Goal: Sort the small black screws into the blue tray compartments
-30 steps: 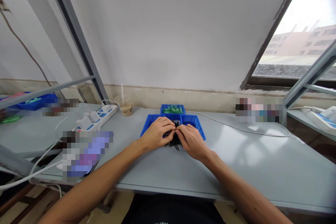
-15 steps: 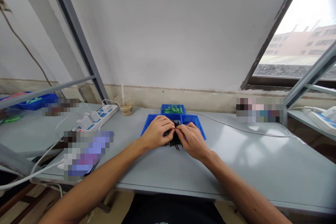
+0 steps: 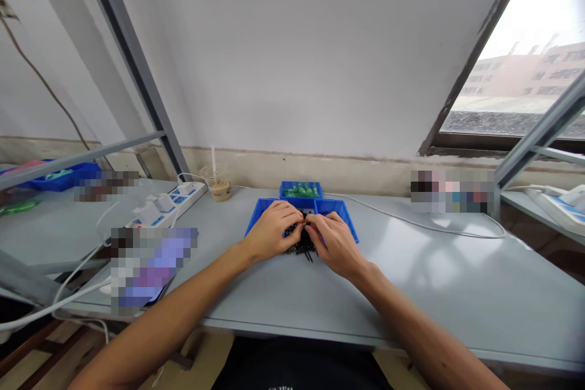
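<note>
Apparently black parts (image 3: 306, 248), between left hand (image 3: 276, 230), right hand (image 3: 337, 242)

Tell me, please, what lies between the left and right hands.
In the head view, a pile of small black parts lies between the left hand and right hand.

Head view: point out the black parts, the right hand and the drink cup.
Black parts (image 3: 303, 247): head view, on the near side of the pile.
Right hand (image 3: 337, 245): head view, on the back of the hand.
Drink cup (image 3: 221, 191): head view, on its lower side.
</note>
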Tool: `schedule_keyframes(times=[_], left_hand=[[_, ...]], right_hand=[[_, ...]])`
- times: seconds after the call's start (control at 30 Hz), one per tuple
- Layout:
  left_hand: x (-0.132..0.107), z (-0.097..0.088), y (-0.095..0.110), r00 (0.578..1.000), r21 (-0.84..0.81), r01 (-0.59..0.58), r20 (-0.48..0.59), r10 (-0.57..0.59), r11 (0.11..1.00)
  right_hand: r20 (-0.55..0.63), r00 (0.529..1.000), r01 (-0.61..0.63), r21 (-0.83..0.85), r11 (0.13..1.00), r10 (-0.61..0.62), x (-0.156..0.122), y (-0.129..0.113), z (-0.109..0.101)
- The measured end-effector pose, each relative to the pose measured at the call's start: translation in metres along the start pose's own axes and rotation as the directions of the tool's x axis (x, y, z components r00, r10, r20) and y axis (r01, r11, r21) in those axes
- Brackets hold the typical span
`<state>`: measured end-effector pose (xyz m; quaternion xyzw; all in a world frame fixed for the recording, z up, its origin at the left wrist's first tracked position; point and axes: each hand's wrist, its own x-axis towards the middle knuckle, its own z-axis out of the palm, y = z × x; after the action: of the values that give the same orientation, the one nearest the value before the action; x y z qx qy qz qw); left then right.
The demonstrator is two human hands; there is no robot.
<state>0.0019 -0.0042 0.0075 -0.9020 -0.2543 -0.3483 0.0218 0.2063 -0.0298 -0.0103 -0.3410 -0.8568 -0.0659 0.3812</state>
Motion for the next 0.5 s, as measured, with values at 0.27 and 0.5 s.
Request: schedule_keyframes(times=[0.27, 0.5], left_hand=[[-0.0009, 0.0008, -0.0012, 1.000, 0.016, 0.007, 0.022, -0.008, 1.000], [-0.0012, 0.0016, -0.0018, 0.999, 0.007, -0.010, 0.032, 0.010, 1.000]], right_hand=[[0.024, 1.000, 0.010, -0.021, 1.000, -0.010, -0.0010, 0.0023, 0.0018], [0.036, 0.999, 0.020, -0.047, 0.999, -0.018, -0.0004, 0.0021, 0.0004]])
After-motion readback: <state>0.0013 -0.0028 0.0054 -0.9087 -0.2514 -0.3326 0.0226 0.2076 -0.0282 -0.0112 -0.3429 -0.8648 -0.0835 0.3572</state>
